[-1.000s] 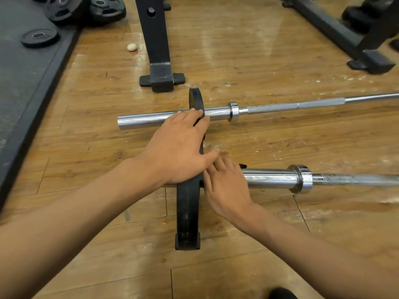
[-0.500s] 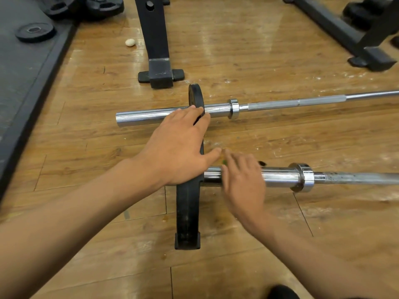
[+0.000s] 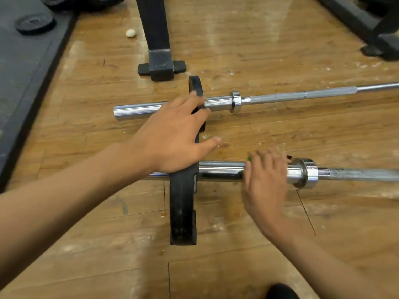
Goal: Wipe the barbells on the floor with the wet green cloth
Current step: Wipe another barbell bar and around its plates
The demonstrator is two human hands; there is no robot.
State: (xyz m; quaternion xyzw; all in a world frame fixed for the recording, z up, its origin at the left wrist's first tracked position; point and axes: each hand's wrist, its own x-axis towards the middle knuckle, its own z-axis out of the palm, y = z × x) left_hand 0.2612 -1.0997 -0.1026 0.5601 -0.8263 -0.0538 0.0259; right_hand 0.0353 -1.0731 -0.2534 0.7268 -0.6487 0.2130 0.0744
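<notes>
Two chrome barbells lie side by side on the wooden floor: the near barbell (image 3: pixel 222 170) and the far barbell (image 3: pixel 280 98). A black weight plate (image 3: pixel 183 212) stands on edge on the near barbell's sleeve. My left hand (image 3: pixel 172 137) rests flat on top of that plate, fingers straight. My right hand (image 3: pixel 266 180) wraps over the near sleeve just left of its collar (image 3: pixel 306 172), pressing the green cloth (image 3: pixel 249 158) against the metal. Only a small green corner of the cloth shows past my fingers; the hand is blurred.
A black rack foot (image 3: pixel 160 66) stands just beyond the far barbell. Another black frame (image 3: pixel 375 29) runs along the top right. A dark rubber mat (image 3: pixel 23 72) with loose plates (image 3: pixel 34 22) lies at the left. A small white object (image 3: pixel 130 33) sits on the floor.
My right hand has slid to the right along the near barbell's sleeve, from beside the plate toward the collar. My left hand has stayed on the plate.
</notes>
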